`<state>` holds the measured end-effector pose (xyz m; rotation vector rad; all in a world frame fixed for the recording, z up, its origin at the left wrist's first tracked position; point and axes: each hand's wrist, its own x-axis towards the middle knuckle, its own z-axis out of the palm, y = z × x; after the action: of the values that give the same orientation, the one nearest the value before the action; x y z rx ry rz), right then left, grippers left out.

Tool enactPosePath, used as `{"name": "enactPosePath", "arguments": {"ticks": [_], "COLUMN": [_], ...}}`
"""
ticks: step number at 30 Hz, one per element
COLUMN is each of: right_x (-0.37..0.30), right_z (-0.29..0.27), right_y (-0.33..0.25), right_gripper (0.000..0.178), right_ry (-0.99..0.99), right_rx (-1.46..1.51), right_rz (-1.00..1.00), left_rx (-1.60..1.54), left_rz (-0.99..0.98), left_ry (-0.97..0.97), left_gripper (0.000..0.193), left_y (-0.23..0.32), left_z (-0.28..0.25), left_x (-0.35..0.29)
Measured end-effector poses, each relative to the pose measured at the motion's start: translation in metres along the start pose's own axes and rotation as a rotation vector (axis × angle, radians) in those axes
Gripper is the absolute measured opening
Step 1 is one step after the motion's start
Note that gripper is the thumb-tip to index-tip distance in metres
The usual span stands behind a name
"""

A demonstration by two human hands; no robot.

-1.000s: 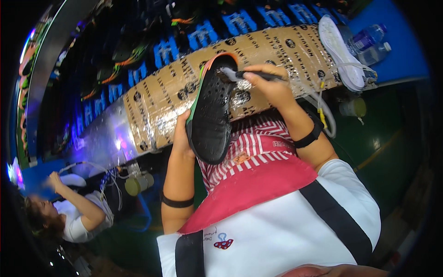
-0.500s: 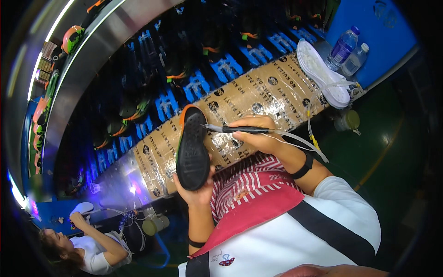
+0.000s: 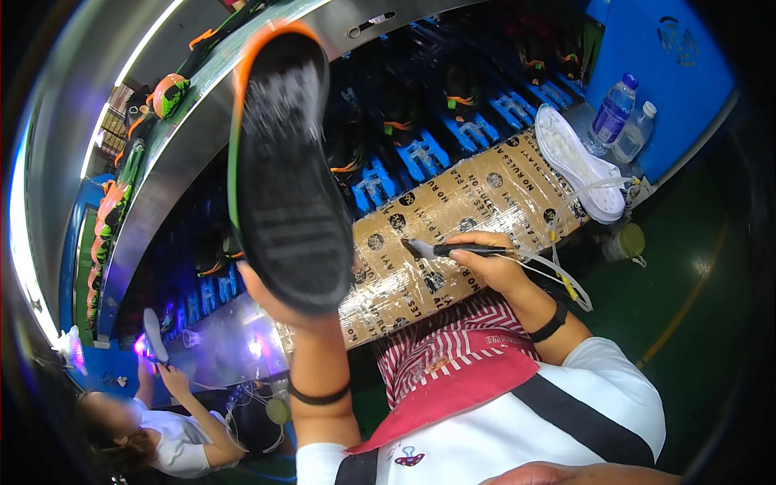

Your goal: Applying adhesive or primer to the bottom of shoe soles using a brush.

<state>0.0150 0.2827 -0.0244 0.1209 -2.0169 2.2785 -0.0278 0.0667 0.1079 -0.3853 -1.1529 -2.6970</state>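
Note:
A black shoe sole (image 3: pixel 291 190) with an orange and green rim is raised close to the camera, its heel end in my left hand (image 3: pixel 283 303). Those fingers are partly hidden behind the sole. The upper part of the sole's face looks wet and shiny. My right hand (image 3: pixel 491 257) pinches a black-handled brush (image 3: pixel 461 250) with a clear tube trailing from its end. Its pale bristles (image 3: pixel 418 248) point left, over the tape-covered work surface (image 3: pixel 453 194), apart from the sole.
At the right end lies a white sole (image 3: pixel 578 162), with two plastic bottles (image 3: pixel 612 117) beside it. Behind the surface, blue holders (image 3: pixel 424 153) carry dark shoe parts. Colourful shoe parts (image 3: pixel 109 214) line a shelf at left. A co-worker (image 3: pixel 174 428) sits lower left, holding a pale sole.
My left hand has lifted the sole up and leftward, away from the brush and nearer the camera. The brush, which was at the sole, is now apart from it, slightly to the right.

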Motion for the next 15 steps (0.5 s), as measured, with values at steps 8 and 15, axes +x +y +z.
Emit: {"name": "enactPosePath", "arguments": {"ticks": [8,15], "right_x": [-0.011,-0.013], "right_z": [-0.005,-0.022], "right_y": [-0.006,0.004], "right_gripper": [0.019,0.020], "right_ry": [0.032,0.054], "right_rx": [0.134,0.153], "right_rz": [0.098,0.064], "left_rx": [-0.235,0.446], "left_rz": [-0.221,-0.081], "left_ry": [-0.218,-0.053], "left_gripper": [0.070,0.046], "left_y": [0.037,0.039], "left_z": [0.069,0.079], "left_x": [0.197,0.184]}}
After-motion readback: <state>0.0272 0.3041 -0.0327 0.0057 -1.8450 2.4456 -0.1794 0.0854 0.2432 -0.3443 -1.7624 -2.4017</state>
